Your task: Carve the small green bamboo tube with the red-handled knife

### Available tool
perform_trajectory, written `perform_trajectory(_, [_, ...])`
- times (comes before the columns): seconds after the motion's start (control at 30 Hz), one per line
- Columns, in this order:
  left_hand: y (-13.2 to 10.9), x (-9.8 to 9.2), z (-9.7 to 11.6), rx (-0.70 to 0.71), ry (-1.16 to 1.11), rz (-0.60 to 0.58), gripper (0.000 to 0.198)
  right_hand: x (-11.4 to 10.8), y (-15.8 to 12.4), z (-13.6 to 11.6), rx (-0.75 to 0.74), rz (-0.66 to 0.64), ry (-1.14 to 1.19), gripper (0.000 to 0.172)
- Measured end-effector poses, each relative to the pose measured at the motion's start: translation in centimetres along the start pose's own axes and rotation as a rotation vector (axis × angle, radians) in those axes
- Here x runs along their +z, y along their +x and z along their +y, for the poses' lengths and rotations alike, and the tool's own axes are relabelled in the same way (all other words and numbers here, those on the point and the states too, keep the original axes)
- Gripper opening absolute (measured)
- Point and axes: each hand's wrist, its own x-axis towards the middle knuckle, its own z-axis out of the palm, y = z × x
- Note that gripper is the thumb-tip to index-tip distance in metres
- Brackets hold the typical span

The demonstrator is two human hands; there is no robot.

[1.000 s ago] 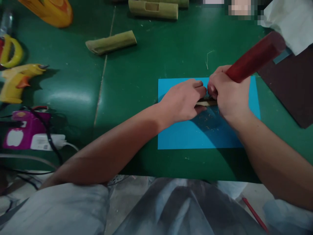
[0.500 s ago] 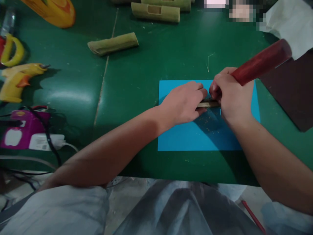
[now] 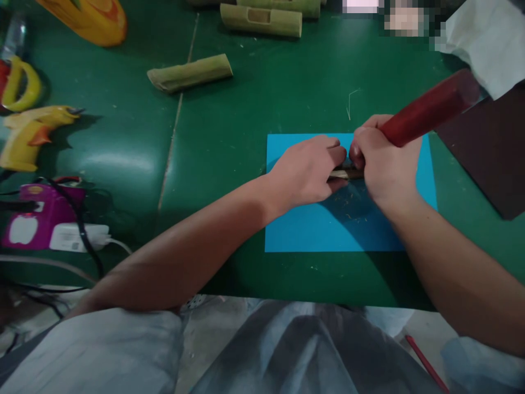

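Observation:
On a blue sheet (image 3: 295, 232), my left hand (image 3: 305, 171) is closed on a thin bamboo strip (image 3: 339, 174), pressing it flat; most of the strip is hidden by my fingers. My right hand (image 3: 391, 167) wraps round a tool with a thick, round red handle (image 3: 430, 106), which slants up to the right. The tool's working end is hidden under my right fingers, at the strip's right part. Small shavings (image 3: 355, 210) lie on the sheet just below the strip.
Left on the green table (image 3: 229, 142) lie a yellow glue gun (image 3: 36, 134), yellow-handled scissors (image 3: 24, 87) and a purple power block (image 3: 53, 210) with cables. Cut bamboo pieces (image 3: 191, 74) lie at the back. A dark brown board (image 3: 488, 148) and crumpled white paper (image 3: 488, 44) are at right.
My right hand and the red-handled tool have shifted slightly left along the strip, toward my left hand. My left hand has hardly moved and still grips the strip.

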Motion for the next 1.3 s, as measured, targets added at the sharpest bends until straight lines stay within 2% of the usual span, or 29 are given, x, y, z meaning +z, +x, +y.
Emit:
perform_trajectory(0.1, [0.17, -0.31, 0.21, -0.013, 0.009, -0.051, 0.019, 0.17, 0.11, 0.18, -0.015, -0.005, 0.000, 0.055])
perform_trajectory(0.27, [0.38, -0.63, 0.53, -0.034, 0.037, -0.097, 0.023, 0.14, 0.47, -0.04, 0.047, -0.006, 0.107, 0.058])
perform_trajectory(0.43, [0.22, -0.37, 0.39, -0.056, 0.037, -0.048, 0.023, 0.07, 0.43, -0.36, -0.010, 0.022, 0.128, 0.049])
perform_trajectory(0.67, [0.07, -0.22, 0.35, -0.040, 0.031, -0.039, 0.024, 0.24, 0.35, -0.18, 0.066, 0.029, 0.106, 0.048])
perform_trajectory(0.8, [0.04, 0.00, 0.05, -0.026, 0.008, -0.016, 0.022, 0.22, 0.31, 0.12, 0.039, 0.004, 0.072, 0.046])
perform_trajectory(0.9, [0.22, 0.09, -0.04, -0.009, -0.011, -0.028, 0.021, 0.38, 0.30, 0.18, -0.009, 0.028, 0.011, 0.049])
perform_trajectory(0.97, [0.38, -0.01, 0.07, -0.010, -0.010, -0.053, 0.021, 0.50, 0.30, 0.08, 0.026, 0.015, -0.004, 0.052])
perform_trajectory(1.07, [0.51, -0.34, 0.40, -0.053, 0.004, -0.092, 0.024, 0.58, 0.23, -0.22, 0.066, 0.037, 0.059, 0.051])
perform_trajectory(1.3, [0.43, -0.70, 0.81, -0.096, 0.027, -0.085, 0.022, 0.42, -0.05, -0.53, -0.013, 0.050, 0.148, 0.049])
